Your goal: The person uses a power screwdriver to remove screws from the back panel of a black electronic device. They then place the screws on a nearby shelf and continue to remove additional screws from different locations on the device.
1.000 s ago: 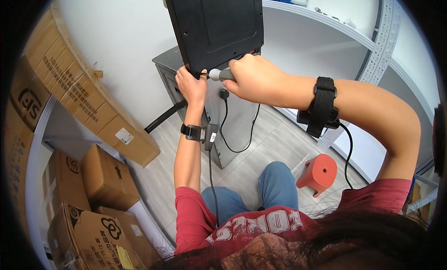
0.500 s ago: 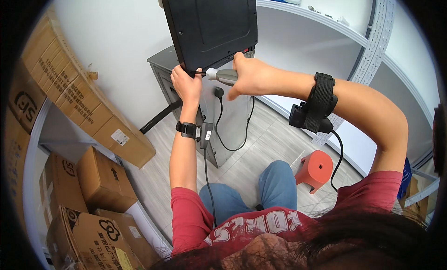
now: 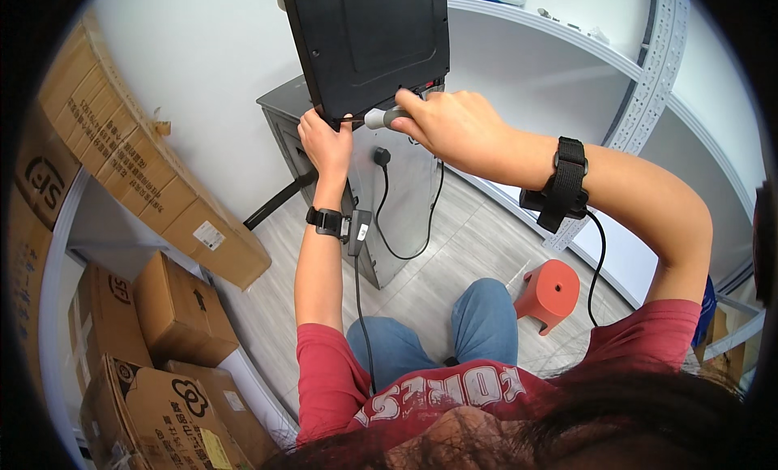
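Observation:
My right hand (image 3: 454, 130) is wrapped round the grey handle of a screwdriver (image 3: 375, 119) with a pale collar, held sideways. Its thin shaft points left along the lower edge of a black box-shaped appliance (image 3: 377, 44). At that appliance's lower left corner, my left hand (image 3: 326, 143) is closed, fingers at the side and thumb beside the shaft's end. What the screwdriver tip touches is hidden by the left hand. The appliance stands tilted on a grey metal cabinet (image 3: 397, 215). A black plug (image 3: 381, 156) with a looping cable hangs against the cabinet's side.
Cardboard boxes (image 3: 182, 308) fill the shelf at the left, and a tall carton (image 3: 154, 170) leans by the wall. White metal shelving (image 3: 551, 20) stands at the right. A red stool (image 3: 551, 292) sits right of my knees. Cables run from both wrist straps.
My right hand has turned round the screwdriver handle, its wrist now lower and rolled over. The screwdriver has shifted slightly up and right. My left hand stays in place.

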The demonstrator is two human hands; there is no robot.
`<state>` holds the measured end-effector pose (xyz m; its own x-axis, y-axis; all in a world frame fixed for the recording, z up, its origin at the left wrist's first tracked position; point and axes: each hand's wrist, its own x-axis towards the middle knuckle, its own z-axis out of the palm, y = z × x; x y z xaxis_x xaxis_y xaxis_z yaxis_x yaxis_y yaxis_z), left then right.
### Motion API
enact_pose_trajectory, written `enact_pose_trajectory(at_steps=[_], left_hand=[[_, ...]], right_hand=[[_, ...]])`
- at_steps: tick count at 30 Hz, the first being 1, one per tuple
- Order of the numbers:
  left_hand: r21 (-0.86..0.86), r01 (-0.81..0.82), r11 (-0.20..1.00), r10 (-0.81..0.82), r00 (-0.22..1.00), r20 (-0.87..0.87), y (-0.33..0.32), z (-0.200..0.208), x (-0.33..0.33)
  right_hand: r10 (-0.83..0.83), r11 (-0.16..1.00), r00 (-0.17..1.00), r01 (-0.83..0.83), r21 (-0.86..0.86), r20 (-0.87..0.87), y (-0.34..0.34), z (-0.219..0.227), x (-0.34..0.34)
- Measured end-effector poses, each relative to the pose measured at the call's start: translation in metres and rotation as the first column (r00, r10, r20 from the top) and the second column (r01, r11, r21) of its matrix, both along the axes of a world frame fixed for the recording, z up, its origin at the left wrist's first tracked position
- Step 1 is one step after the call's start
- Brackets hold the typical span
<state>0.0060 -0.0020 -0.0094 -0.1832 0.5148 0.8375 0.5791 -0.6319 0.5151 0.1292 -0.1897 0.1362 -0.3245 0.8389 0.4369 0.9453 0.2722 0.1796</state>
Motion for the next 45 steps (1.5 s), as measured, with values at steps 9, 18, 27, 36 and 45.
enact_pose_trajectory(at_steps=[9,18,27,36,45], left_hand=[[-0.025,-0.004,1.0,0.004,1.0,0.006,-0.001,0.002,-0.002],[-0.03,-0.016,0.999,0.016,1.0,-0.003,0.0,0.001,-0.003],[-0.04,-0.006,0.999,0.006,1.0,0.003,-0.002,0.004,-0.002],[-0.046,-0.009,0.999,0.01,1.0,0.01,-0.002,0.003,-0.001],[-0.044,-0.015,0.999,0.016,1.0,0.004,-0.001,0.0,-0.001]], right_hand=[[0.249,0.94,0.954,-0.279,0.199,0.165,0.013,0.002,0.011],[-0.022,1.0,0.998,0.023,-0.016,0.058,-0.002,0.008,-0.007],[0.07,0.994,0.98,-0.085,0.074,0.185,0.004,0.009,-0.001],[0.039,0.978,0.96,-0.094,0.188,0.277,0.009,0.001,0.004],[-0.08,0.997,0.995,0.08,-0.007,-0.056,-0.006,0.012,0.008]])
